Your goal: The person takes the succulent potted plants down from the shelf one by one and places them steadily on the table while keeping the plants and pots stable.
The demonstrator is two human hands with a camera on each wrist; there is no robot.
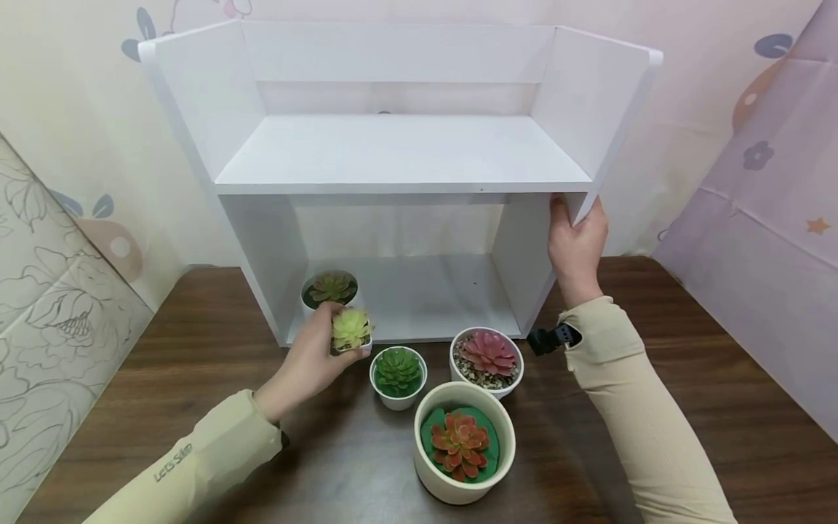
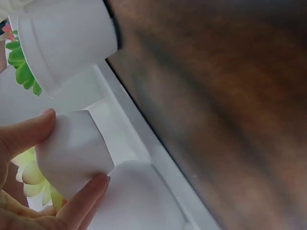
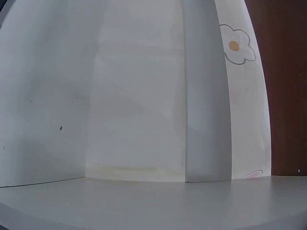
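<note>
Keep left hand pinching yellow-green succulent pot level, right hand clasping white shelf unit side panel steady.

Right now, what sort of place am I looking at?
Probably a staged home-style tabletop set: a white shelf unit on a dark wooden table, potted succulents in front, and patterned cloth backdrops instead of walls.

upper shelf: free | lower bay: green succulent pot at left

White shelf, yellow-green succulent
</note>
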